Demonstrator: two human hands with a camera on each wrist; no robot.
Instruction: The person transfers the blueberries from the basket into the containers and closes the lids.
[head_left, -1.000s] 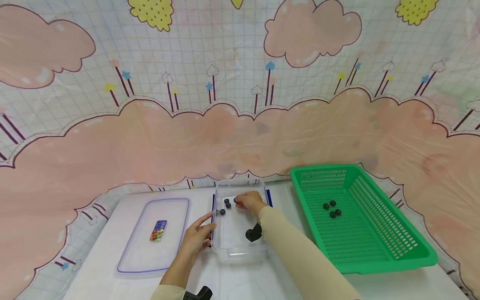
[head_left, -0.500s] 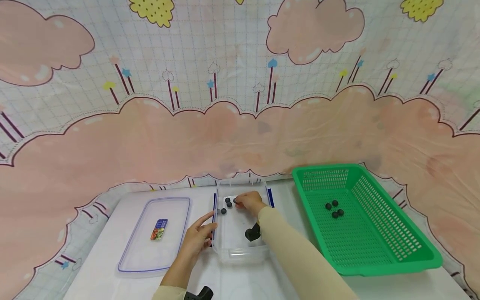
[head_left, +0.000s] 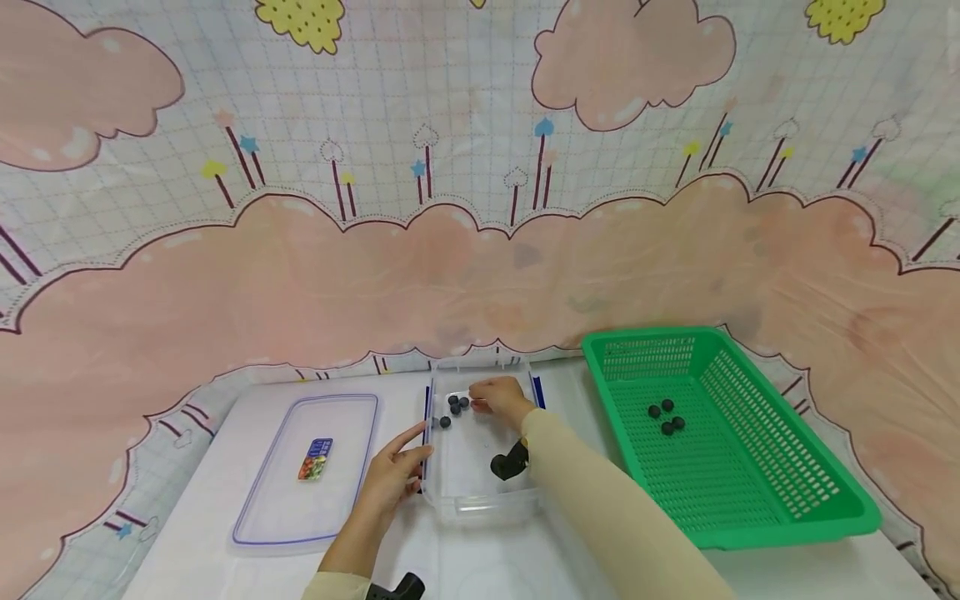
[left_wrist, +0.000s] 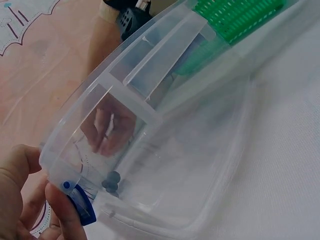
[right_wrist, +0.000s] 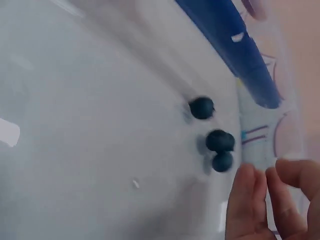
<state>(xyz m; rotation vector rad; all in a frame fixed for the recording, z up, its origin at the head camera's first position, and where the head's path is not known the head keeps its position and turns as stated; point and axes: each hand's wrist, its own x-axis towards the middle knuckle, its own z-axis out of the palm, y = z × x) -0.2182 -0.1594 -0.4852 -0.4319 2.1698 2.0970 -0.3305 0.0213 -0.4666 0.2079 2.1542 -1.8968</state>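
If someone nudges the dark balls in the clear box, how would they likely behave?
The dark balls look round, so they'd probably roll readily. The clear box has a flat, smooth-looking floor, so little should slow them, though its raised walls would likely stop them. Small beside the right hand, they are probably light.

Transparent box (head_left: pixel 461 473): near-left floor free from above; walls (head_left: pixel 487 508) bar sides; sleeve (head_left: pixel 600 496) blocks right.

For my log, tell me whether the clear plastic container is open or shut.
Open: the blue-rimmed lid lies beside the clear plastic container on the white table, and the right hand is inside.
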